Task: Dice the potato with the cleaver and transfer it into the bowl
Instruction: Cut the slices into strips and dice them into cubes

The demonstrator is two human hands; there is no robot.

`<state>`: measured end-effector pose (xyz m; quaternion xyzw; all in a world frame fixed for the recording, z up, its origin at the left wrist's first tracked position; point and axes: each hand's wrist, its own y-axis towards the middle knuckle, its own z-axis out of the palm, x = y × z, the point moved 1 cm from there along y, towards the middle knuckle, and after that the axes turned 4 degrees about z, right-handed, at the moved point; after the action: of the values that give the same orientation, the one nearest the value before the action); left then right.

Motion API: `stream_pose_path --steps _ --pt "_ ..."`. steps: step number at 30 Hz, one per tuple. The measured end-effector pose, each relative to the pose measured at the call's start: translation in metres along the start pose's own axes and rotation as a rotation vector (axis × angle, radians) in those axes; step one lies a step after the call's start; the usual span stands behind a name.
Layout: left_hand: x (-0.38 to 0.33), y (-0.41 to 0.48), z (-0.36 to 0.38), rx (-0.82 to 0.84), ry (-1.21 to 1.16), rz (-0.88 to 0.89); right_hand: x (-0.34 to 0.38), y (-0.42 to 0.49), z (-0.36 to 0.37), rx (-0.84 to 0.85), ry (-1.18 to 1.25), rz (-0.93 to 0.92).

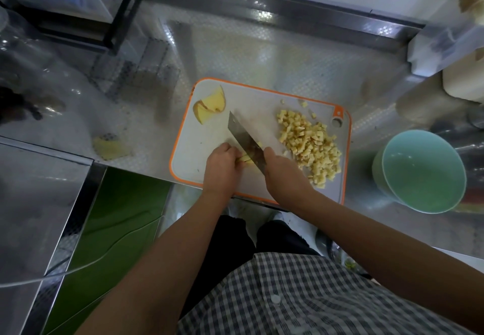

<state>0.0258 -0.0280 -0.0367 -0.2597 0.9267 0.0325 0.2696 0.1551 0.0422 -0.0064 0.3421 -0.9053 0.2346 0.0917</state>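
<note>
Most of the potato is heaped as small dice (306, 143) on the right half of the cutting board (207, 135), the side nearest the bowl (424, 177), presumably so that it can be swept across in one move. A last bundle of strips (245, 158) is pinned under the curled fingers of the left hand (222, 163). The cleaver (242, 135) is gripped at its handle by the right hand (281, 174), its blade set against the strips, just beside the left knuckles. A few uncut slices (210, 105) are kept apart at the board's far left corner. No potato is seen in the bowl.
</note>
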Motion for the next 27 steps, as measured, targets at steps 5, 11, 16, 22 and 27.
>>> stream_pose_path --steps 5,11,16,22,27 --pt "0.001 0.000 0.003 0.009 0.018 -0.004 0.007 0.006 0.017 -0.055 -0.036 0.032" --pt "0.000 0.000 0.001 0.018 0.011 0.009 -0.004 0.005 0.009 -0.094 0.117 0.012" --pt "0.000 0.001 -0.002 0.035 0.004 -0.030 0.000 -0.003 -0.001 -0.060 0.061 -0.036" --pt "-0.003 0.000 -0.003 0.003 -0.001 -0.034 0.008 0.001 0.012 -0.069 -0.108 -0.017" --pt "-0.002 -0.001 -0.002 0.023 0.023 -0.033 0.010 0.007 0.022 -0.105 -0.020 -0.001"
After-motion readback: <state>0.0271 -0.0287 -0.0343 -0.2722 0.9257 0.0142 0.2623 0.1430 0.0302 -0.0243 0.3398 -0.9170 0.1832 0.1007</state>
